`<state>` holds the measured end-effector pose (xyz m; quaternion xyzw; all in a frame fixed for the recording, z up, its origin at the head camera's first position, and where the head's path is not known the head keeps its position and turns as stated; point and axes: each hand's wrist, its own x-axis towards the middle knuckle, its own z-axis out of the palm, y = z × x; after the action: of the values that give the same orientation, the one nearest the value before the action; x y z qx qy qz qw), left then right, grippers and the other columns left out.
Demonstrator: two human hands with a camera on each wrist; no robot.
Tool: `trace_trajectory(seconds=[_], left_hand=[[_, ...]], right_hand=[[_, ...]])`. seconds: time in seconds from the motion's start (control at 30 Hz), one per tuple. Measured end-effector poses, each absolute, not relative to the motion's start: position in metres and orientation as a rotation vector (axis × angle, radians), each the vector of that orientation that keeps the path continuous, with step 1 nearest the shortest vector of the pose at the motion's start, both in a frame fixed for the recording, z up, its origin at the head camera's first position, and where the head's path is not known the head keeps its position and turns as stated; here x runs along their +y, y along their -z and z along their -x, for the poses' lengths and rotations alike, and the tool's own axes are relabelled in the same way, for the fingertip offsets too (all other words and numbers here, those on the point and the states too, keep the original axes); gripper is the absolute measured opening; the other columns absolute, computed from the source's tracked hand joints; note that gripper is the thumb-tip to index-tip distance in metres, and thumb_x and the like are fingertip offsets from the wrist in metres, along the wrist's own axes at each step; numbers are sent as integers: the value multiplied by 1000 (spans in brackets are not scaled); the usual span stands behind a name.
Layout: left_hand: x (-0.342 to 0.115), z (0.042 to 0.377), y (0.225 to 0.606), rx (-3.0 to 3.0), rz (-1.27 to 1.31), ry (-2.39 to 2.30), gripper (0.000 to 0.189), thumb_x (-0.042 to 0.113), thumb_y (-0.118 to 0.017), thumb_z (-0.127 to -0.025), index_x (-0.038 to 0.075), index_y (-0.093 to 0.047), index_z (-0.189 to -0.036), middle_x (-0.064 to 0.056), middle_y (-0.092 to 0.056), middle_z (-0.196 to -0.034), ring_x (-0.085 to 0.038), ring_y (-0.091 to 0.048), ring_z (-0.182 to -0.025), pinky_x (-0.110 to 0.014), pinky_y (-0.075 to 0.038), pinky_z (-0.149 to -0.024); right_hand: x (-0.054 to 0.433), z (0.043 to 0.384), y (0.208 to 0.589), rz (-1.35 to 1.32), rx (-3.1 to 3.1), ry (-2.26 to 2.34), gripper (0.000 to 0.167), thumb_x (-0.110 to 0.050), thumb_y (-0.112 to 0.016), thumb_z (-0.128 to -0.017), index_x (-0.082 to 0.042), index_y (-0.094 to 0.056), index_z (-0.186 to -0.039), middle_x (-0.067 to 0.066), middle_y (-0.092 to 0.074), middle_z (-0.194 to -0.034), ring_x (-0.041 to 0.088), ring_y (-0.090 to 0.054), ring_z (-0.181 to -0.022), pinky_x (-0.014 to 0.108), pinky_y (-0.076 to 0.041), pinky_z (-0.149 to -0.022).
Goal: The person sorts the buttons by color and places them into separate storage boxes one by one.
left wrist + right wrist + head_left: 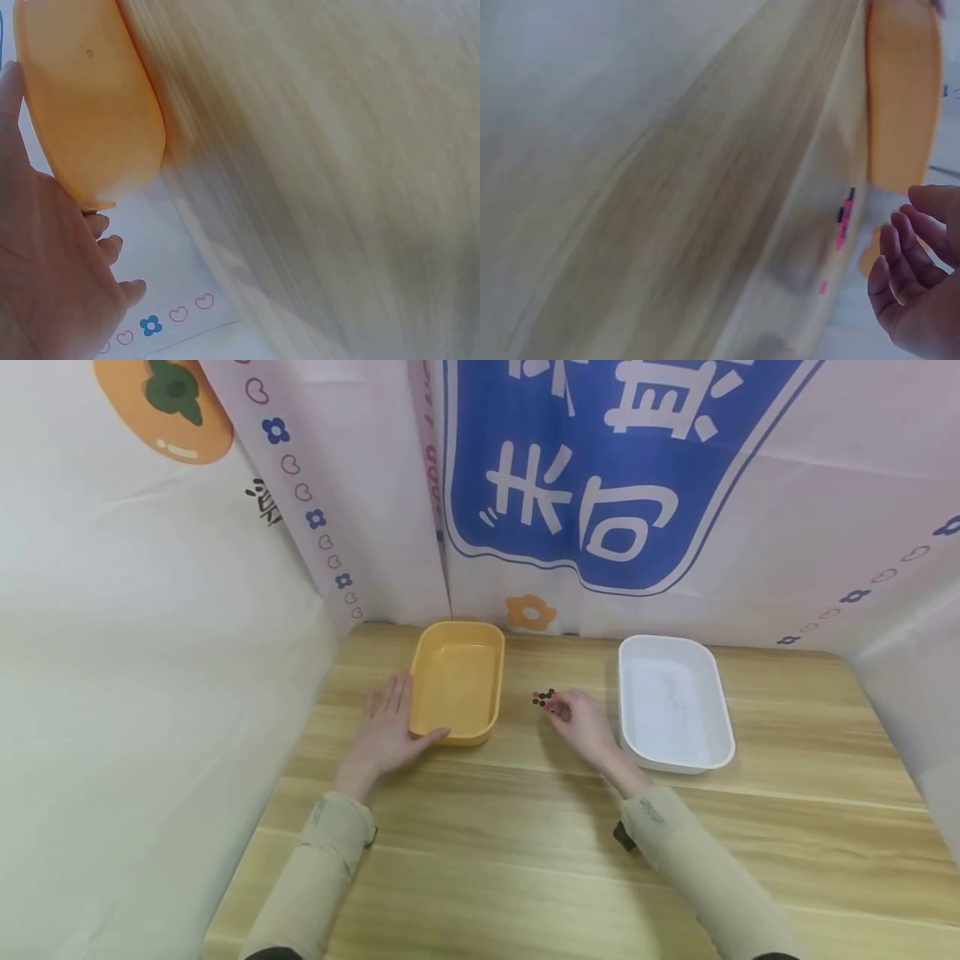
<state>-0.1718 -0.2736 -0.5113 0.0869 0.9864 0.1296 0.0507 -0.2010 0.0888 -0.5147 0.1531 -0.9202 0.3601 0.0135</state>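
Right hand (587, 727), fingers bent, was at the small pink and black pieces (543, 696), which lay on the wooden table (487, 860) between the yellow tray (457, 685) and the white tray (675, 702); whether it pinched one could not be told. Left hand (386, 739), fingers straight, thumb spread, touched the yellow tray's left side.

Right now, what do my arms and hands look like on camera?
Your left hand and right hand are ungloved. The left sleeve and right sleeve are pale beige, each with a small grey marking near the wrist. A small black piece shows beside the right one, too unclear to identify.
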Motion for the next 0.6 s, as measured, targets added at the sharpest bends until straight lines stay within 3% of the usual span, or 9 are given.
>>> trace_trajectory(seconds=[0.6], left_hand=[[-275,171,507,2996,-263,-424,127,89,-45,-98,1,5,-175,-21,-1,-186,-39,-4,-175,-65,0,-141]], right_hand=[[69,242,539,-326,-2892,-1349,15,-3,-77,-99,-1,-82,-113,20,-82,-115,32,-75,-100,47,-64,-93]])
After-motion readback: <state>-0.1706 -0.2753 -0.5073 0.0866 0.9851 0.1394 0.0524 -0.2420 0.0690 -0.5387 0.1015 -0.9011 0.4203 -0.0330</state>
